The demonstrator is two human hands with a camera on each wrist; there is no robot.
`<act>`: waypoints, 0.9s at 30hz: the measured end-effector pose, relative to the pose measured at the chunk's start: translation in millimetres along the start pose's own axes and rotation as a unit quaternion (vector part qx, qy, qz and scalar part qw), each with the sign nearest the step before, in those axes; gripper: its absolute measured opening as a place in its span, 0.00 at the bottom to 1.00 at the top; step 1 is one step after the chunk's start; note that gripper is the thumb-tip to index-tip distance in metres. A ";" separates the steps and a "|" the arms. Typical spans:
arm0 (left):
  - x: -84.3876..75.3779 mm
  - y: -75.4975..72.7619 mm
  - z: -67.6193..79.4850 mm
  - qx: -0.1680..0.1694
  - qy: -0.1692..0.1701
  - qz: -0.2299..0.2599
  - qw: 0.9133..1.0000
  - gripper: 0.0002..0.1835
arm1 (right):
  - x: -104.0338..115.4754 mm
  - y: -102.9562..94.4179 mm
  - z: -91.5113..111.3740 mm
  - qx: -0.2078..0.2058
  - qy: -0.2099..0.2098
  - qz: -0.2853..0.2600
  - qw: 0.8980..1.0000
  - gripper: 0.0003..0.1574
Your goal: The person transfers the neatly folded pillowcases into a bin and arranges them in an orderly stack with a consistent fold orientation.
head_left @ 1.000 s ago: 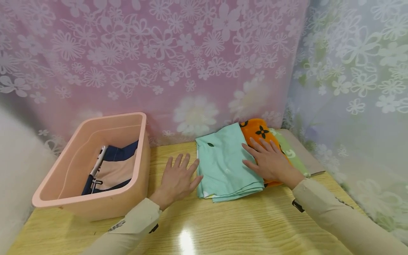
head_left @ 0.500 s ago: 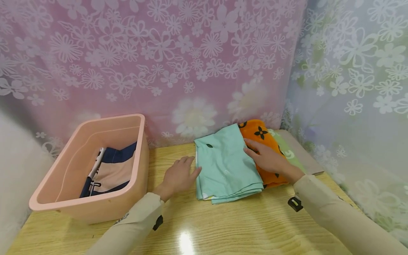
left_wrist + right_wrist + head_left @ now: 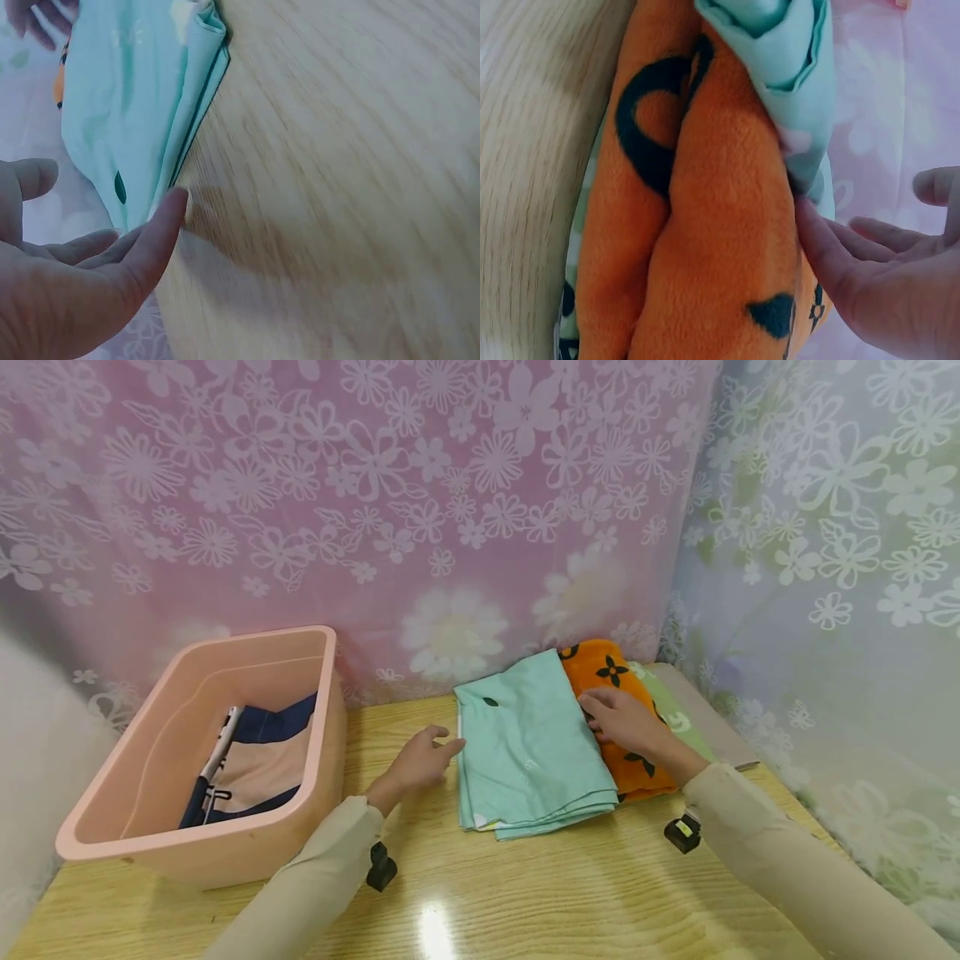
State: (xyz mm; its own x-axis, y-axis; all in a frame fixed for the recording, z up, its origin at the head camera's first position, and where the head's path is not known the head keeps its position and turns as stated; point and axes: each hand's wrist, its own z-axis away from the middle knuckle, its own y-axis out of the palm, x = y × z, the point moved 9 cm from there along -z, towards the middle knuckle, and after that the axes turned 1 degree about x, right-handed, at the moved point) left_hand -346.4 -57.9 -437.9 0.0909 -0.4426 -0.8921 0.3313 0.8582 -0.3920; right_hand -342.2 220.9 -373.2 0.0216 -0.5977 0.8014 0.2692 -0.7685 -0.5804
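A folded mint-green cloth with a small dark leaf print lies on the table. My left hand is at its left edge, fingers slightly bent and thumb apart; in the left wrist view the fingertips are right at the cloth's folded edge. On the other side, my right hand is over the folded orange plush cloth with black motifs, which the mint cloth partly overlaps. In the right wrist view its fingertips touch where the mint cloth meets the orange one. Neither hand grips anything.
A pink plastic tub stands at the left, with folded navy and beige cloth inside. Beyond the orange cloth lie a light-green cloth and a grey-beige one. Floral curtains hang close behind and at the right.
Both hands were spread flat, fingers wide. Now they have turned on their sides with fingers bent, thumbs inward, at the mint cloth's two side edges. The cloths have stayed in place.
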 end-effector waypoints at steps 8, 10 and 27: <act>13.5 5.6 -9.5 0.019 -0.063 0.149 0.987 0.36 | -10.3 5.6 -7.3 0.020 0.042 -0.017 0.999 0.36; 15.5 7.1 -12.3 0.020 -0.076 0.171 0.982 0.36 | -11.6 5.4 -10.1 0.018 0.048 -0.017 0.999 0.32; 31.0 20.2 -29.8 0.004 -0.142 0.232 0.962 0.26 | -23.6 6.3 -18.8 0.017 0.080 -0.065 0.995 0.27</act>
State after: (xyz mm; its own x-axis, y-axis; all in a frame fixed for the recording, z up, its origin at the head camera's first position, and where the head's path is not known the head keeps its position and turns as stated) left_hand -364.9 -46.5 -480.2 0.4831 -0.0656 -0.8731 0.2006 0.9790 0.0374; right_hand -359.1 225.9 -398.4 -0.1684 -0.5243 0.8347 0.2913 -0.8354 -0.4660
